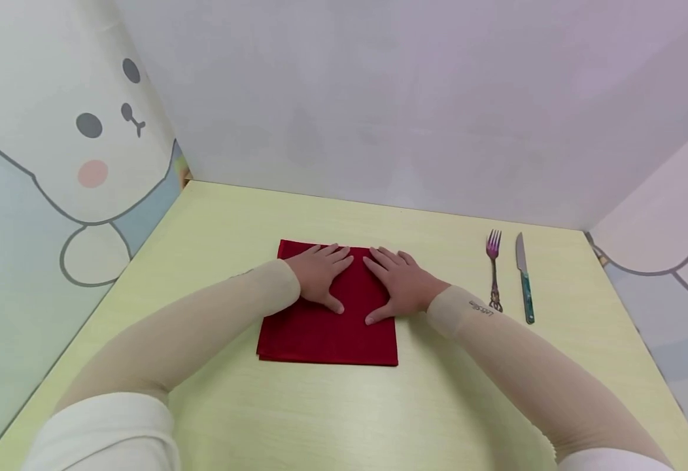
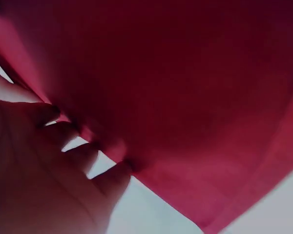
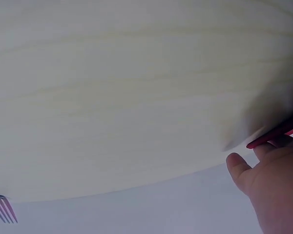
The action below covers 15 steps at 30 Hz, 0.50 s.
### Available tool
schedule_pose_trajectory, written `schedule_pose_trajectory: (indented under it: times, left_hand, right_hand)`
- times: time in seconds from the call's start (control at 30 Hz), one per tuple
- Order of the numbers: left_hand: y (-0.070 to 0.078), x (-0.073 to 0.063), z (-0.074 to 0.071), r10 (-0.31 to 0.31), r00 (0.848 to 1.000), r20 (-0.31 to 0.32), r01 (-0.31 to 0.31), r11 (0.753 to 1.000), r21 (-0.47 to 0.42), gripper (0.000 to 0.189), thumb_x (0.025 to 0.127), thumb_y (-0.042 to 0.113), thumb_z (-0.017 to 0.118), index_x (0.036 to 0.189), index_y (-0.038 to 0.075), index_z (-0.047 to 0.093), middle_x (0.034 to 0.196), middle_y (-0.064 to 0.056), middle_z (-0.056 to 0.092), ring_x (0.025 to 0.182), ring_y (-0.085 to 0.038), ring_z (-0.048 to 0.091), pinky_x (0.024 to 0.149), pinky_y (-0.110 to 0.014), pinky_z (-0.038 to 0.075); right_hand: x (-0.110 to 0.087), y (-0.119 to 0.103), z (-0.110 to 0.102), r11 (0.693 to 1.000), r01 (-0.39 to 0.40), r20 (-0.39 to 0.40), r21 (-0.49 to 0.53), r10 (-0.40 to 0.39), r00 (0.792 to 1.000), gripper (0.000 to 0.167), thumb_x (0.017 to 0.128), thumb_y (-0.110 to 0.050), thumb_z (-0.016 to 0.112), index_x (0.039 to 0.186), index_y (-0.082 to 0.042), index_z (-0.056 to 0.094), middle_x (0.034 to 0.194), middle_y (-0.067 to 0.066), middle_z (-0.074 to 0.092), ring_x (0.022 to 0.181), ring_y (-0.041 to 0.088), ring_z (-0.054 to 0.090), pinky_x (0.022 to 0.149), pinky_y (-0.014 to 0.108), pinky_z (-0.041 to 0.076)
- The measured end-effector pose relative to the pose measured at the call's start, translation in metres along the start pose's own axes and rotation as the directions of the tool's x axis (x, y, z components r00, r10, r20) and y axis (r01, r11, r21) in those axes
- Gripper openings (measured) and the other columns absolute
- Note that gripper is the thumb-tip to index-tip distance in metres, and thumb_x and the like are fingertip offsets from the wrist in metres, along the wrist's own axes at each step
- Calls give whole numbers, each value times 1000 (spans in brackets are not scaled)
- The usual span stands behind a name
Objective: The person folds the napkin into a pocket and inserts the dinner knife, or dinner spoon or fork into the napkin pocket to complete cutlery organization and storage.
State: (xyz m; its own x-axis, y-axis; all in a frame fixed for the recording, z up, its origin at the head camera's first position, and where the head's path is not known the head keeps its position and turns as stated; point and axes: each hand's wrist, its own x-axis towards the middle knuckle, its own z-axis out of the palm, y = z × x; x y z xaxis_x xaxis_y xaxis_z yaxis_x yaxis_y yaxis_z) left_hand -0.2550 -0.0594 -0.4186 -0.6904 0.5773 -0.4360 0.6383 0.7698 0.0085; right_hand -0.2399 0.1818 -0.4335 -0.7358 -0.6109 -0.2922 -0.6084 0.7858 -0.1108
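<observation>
We are seeing a folded red cloth (image 1: 329, 343) lying just below the centre of the head view, on a pale table (image 1: 285, 418). The left hand (image 1: 319, 273) is resting on its upper left part and the right hand (image 1: 401, 284) on its upper right edge; we are finding the two apart, red showing between them, both lying flat with fingers straight and spread. Toward the right of the frame, a fork (image 1: 494, 275) and a knife (image 1: 526, 294) (the one with a green handle) are lying side by side, tips pointing upward. In the left wrist view, we are seeing fingertips touching the cloth's edge at lower left.
</observation>
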Motion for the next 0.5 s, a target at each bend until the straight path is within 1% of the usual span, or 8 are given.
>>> schedule_pose_trajectory:
  times: [0.07, 0.17, 0.27, 0.4, 0.5]
  left_hand:
    - [-7, -4, 1, -15, 1000, 16, 16, 1000, -24, 114, 84, 76, 65, 167, 19, 13, 173, -5, 7, 158, -31, 4, 126, -51, 10]
    - [-21, -15, 2, -39, 998, 40, 41, 998, -48, 113, 85, 74, 66, 168, 20, 10, 173, -6, 4, 158, -33, 2, 126, -49, 11]
    - [-36, -29, 4, -50, 998, 46, 53, 996, -75, 114, 84, 70, 70, 168, 21, 11, 173, -6, 4, 158, -35, 2, 124, -50, 19]
    - [-52, -40, 9, -33, 998, 52, 38, 993, -108, 113, 85, 66, 73, 168, 20, 11, 173, -7, 3, 157, -37, 1, 122, -52, 26]
    - [-58, -42, 13, -5, 999, 44, 10, 992, -129, 112, 87, 66, 71, 168, 18, 10, 173, -7, 2, 157, -37, 0, 122, -53, 24]
  right_hand:
    - [0, 0, 0, 1000, 1, -1, -1, -1, 1000, 130, 73, -93, 55, 167, -14, 15, 173, 9, 8, 158, 32, 3, 124, 55, 7]
    - [0, 0, 0, 1000, 9, -5, -2, -9, 1000, 129, 73, -94, 54, 167, -14, 14, 173, 9, 7, 158, 32, 2, 124, 56, 6]
    - [0, 1, 1, 1000, 15, -2, -4, -15, 1000, 130, 74, -95, 51, 167, -13, 12, 173, 10, 4, 158, 32, -1, 124, 56, 5]
    - [1, 2, 3, 1000, 14, 6, -2, -14, 1000, 131, 73, -95, 51, 167, -14, 10, 173, 10, 2, 158, 31, -3, 124, 56, 3]
    - [2, 3, 6, 1000, 9, 9, 2, -9, 1000, 131, 73, -95, 51, 167, -15, 9, 173, 8, 0, 158, 30, -4, 124, 55, 2]
